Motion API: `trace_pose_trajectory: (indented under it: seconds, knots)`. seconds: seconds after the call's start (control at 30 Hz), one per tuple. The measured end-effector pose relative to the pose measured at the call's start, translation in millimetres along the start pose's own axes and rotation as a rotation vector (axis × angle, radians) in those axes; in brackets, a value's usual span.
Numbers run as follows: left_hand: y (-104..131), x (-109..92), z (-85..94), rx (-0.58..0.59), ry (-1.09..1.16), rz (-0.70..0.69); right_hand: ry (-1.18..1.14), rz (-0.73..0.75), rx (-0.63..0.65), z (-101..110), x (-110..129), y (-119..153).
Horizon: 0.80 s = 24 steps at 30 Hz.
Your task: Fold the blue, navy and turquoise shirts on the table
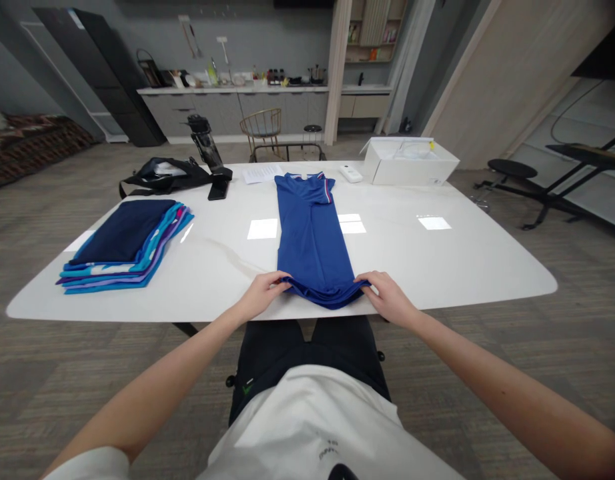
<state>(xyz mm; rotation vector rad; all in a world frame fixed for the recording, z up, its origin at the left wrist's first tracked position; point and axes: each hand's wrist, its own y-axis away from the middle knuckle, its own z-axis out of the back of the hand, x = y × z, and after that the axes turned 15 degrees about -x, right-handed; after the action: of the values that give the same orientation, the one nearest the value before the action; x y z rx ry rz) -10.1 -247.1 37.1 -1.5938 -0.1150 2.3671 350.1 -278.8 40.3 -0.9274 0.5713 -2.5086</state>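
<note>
So, going by how it lies, this fold looks roughly halfway: the blue shirt point(312, 233) is already narrowed into a long strip, with its sides apparently tucked in, but it's still stretched out lengthwise and hasn't been doubled up into anything compact. I'd say the crosswise folding is what's left, plus maybe some smoothing. It sits mid-worktop point(412, 253), collar point(307, 177) at the far end, hem at the near edge. Both hands have a grip on that hem: left hand point(261, 293) pinching the left corner, right hand point(386, 298) pinching the right one, fingers closed on cloth. Between them the hem is bunched in a few loose layers and sags in the middle; can't tell if it touches the worktop there. Lookwise it's plain deep blue, one short sleeve point(329, 190) lying at the far right with a white and red stripe, and a soft crease running lengthwise. Over on the left, a pile of clothes point(127, 240) is already neatly folded, navy on top.
</note>
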Motion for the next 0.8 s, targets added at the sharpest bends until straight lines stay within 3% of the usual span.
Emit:
trace_pose_trajectory:
  seconds: [0.2, 0.37, 0.47, 0.53, 0.6, 0.7, 0.8]
  knots:
    - [-40.0, 7.7, -11.5, -0.253, 0.296, 0.220, -0.082, -0.212, -0.082, -14.0, -14.1, -51.6]
    - [-84.2, 20.1, -17.5, -0.331, 0.348, 0.440, -0.100, -0.393, -0.022, -35.7, -39.6, -106.2]
    - [-100.7, 23.5, -13.2, -0.191, 0.360, 0.512, -0.122, -0.469, 0.194, -38.3, -54.7, -129.4]
    - [-105.7, 25.5, -8.2, -0.032, 0.402, 0.523, -0.190, -0.501, 0.371, -34.3, -61.6, -136.2]
    - [-107.6, 28.6, -3.9, 0.039, 0.423, 0.538, -0.282, -0.511, 0.491, -30.0, -65.6, -137.4]
    - [-108.5, 34.3, -0.6, 0.015, 0.363, 0.537, -0.413, -0.546, 0.481, -30.1, -67.3, -134.7]
    - [-111.3, 37.7, 0.6, 0.008, 0.295, 0.414, -0.533, -0.646, 0.396, -35.7, -66.1, -133.8]
